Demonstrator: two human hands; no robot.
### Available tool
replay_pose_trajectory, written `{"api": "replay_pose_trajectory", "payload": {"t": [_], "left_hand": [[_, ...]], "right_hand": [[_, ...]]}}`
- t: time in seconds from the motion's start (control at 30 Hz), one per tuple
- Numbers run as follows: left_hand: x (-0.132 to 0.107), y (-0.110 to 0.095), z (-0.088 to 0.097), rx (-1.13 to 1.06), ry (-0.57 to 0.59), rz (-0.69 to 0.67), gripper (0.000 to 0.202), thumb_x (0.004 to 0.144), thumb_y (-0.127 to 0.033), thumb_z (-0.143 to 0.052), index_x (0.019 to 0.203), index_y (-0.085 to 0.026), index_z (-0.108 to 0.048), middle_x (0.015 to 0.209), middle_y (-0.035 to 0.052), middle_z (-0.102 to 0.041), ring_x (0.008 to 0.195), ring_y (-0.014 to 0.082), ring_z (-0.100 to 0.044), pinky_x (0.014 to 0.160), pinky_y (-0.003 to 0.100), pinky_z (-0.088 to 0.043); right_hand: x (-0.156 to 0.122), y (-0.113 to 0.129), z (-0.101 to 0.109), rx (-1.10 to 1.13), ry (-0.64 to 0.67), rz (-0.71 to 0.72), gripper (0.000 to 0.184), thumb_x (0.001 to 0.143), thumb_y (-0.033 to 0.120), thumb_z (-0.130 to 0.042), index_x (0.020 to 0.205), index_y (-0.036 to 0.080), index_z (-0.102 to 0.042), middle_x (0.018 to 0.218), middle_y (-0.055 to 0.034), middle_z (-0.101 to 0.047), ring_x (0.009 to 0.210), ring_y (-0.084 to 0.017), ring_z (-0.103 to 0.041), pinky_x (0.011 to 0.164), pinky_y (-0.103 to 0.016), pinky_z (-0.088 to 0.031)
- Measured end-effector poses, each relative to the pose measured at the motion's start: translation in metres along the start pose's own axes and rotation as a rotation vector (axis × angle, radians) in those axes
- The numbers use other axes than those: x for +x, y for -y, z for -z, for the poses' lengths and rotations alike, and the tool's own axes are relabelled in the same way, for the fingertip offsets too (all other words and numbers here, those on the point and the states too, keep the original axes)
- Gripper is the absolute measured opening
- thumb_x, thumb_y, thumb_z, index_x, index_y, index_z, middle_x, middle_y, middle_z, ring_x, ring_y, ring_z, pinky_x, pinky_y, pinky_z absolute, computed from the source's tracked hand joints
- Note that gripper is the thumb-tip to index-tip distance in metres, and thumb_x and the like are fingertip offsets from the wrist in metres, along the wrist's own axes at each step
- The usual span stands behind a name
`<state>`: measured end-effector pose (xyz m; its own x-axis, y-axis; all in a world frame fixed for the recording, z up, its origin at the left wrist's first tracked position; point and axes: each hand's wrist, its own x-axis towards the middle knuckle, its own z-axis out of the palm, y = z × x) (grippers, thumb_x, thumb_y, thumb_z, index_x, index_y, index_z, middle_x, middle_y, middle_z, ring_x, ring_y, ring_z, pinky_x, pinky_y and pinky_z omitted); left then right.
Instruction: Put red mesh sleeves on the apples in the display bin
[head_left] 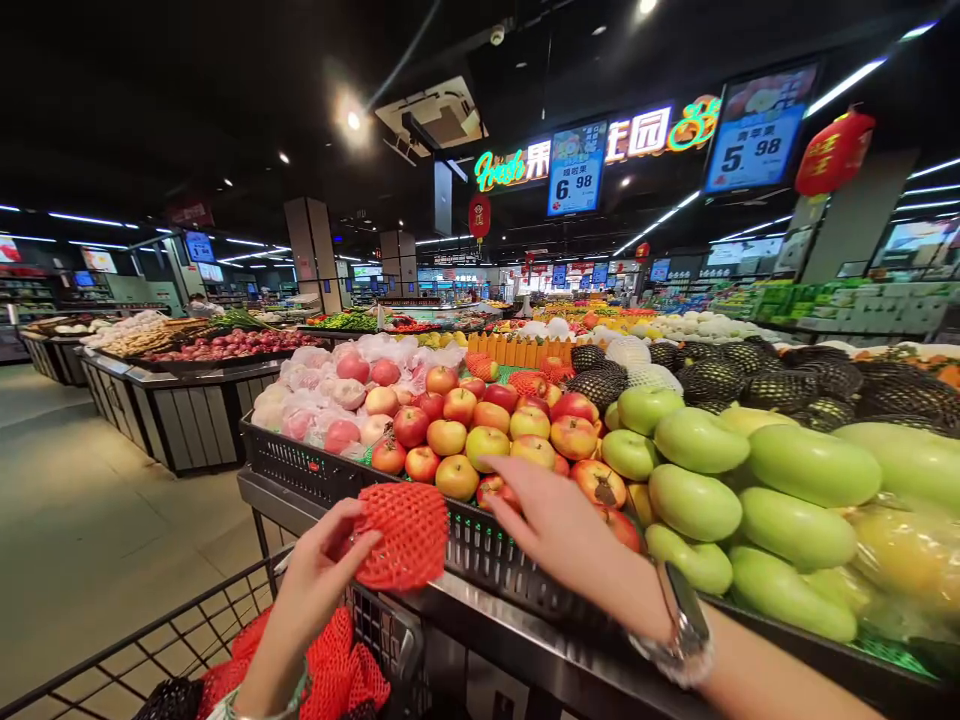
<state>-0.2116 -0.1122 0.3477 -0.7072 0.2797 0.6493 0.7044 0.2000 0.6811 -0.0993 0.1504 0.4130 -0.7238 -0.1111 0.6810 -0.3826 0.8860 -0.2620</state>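
Left hand [322, 560]: fingers closed in a pinch, red foam net [405, 535] gripped by its left edge, in front of the black crate [517, 572]. Contents of net, if any: cannot be told.

Right hand [544, 505]: fingers extended, thumb held apart, nothing seen gripped. Placed over the near edge of the red-and-yellow apples [457, 440]; contact can't be confirmed. Smartwatch [682, 605] worn on right wrist.

Apples piled in the crate, which is carried on a metal-edged desk [540, 638]. Bagged fruit [345, 385] stacked to the left, pale-green oblong melons [810, 470] to the right, black-netted fruit [720, 378] beyond those. Near left: more red foam nets [330, 660] held in a wire shopping cart [375, 620].
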Motion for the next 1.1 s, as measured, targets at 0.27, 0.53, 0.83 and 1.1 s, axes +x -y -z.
{"api": "replay_pose_trajectory", "payload": {"t": [0.27,0.53,0.83,1.1], "left_hand": [[-0.04,-0.031,-0.08,0.086,0.19,-0.359,0.024,0.095,-0.028,-0.049,0.099,-0.016,-0.069,0.102,0.0089,-0.072,0.097,0.0192,-0.066,0.088,0.028,-0.053],[-0.049,-0.033,-0.109,0.012,0.217,-0.483,0.019,0.086,-0.011,-0.055,0.071,-0.015,-0.066,0.072,0.0038,-0.065,0.066,0.0133,-0.061,0.061,0.019,-0.05],[-0.063,-0.024,-0.131,-0.091,0.068,-0.59,0.028,0.076,-0.02,-0.076,0.103,-0.023,-0.075,0.106,0.0067,-0.074,0.1,0.0213,-0.07,0.093,0.034,-0.056],[-0.061,0.007,-0.144,-0.65,0.036,0.265,0.053,0.052,-0.027,-0.09,0.099,-0.014,-0.071,0.099,0.012,-0.075,0.091,0.0289,-0.072,0.086,0.044,-0.06]], "right_hand": [[-0.074,0.005,-0.028,0.897,-0.012,-0.296,0.046,0.082,0.019,-0.056,0.128,0.02,-0.056,0.12,-0.0064,-0.065,0.109,-0.019,-0.062,0.098,-0.03,-0.048],[-0.097,-0.02,-0.046,0.457,-0.028,-0.236,0.022,0.084,0.014,-0.053,0.1,0.019,-0.067,0.098,-0.0058,-0.063,0.09,-0.019,-0.061,0.08,-0.03,-0.046],[-0.093,-0.015,-0.063,0.755,-0.054,-0.421,0.051,0.076,0.015,-0.058,0.126,0.019,-0.053,0.093,-0.0031,-0.063,0.082,-0.016,-0.059,0.078,-0.029,-0.047],[-0.067,-0.046,-0.036,0.404,-0.493,-0.264,0.037,0.091,0.037,-0.057,0.124,0.019,-0.052,0.121,-0.0121,-0.06,0.11,-0.023,-0.059,0.097,-0.04,-0.048]]}}
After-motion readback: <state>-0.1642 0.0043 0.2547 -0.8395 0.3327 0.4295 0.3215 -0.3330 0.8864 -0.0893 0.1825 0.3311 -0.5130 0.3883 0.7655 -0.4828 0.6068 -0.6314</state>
